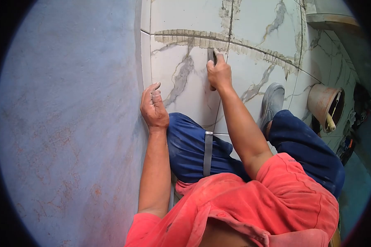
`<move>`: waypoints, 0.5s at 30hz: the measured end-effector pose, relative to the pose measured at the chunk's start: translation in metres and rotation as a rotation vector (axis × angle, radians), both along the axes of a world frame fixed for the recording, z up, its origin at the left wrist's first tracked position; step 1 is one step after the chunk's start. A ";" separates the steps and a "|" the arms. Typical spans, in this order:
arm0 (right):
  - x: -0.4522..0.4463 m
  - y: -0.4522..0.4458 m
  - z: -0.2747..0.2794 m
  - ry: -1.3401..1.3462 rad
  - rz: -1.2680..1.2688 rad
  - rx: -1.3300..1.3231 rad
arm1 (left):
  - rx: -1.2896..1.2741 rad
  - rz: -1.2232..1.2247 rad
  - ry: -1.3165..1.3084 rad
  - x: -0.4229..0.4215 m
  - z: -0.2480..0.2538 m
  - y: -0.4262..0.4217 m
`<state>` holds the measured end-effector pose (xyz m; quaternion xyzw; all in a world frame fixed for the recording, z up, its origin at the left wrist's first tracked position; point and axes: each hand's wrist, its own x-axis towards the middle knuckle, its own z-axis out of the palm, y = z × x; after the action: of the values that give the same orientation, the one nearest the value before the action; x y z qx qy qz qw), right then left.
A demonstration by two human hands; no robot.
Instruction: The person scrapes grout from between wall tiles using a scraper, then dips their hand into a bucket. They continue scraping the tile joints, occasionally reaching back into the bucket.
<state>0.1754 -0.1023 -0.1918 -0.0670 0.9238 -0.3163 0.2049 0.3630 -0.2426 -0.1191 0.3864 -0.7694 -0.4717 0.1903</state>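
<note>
My right hand (219, 73) is wrapped round a narrow dark hand tool (211, 55), whose upper end lies just below a grout-smeared joint (193, 36) between marbled white floor tiles (198, 78). My left hand (153, 106) is raised beside the blue wall (74, 107), with its fingers curled and whitish residue on the fingertips. Whether anything small is between those fingers cannot be made out. Greyish filler covers the joint in short strokes and spreads onto the tile edges on both sides.
A dirty bucket (320, 103) holding a pale-handled tool stands at the right. Near it are a grey shoe (273, 101) and my bent legs in blue trousers. A wooden edge (329, 19) juts in at the upper right. Dark clutter lies at the far right.
</note>
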 end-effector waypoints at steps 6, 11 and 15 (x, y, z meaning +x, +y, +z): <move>-0.034 -0.055 0.020 -0.179 -0.045 -0.065 | 0.066 -0.032 -0.040 0.003 -0.001 -0.002; 0.009 -0.047 -0.002 -0.014 0.054 -0.020 | 0.037 -0.085 -0.082 0.005 -0.011 -0.007; -0.014 -0.076 0.001 -0.182 -0.017 -0.073 | 0.067 -0.112 -0.109 0.012 -0.011 -0.005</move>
<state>0.1610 -0.1779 -0.1912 -0.0375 0.8897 -0.3565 0.2826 0.3751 -0.2474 -0.1306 0.3738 -0.7828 -0.4855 0.1084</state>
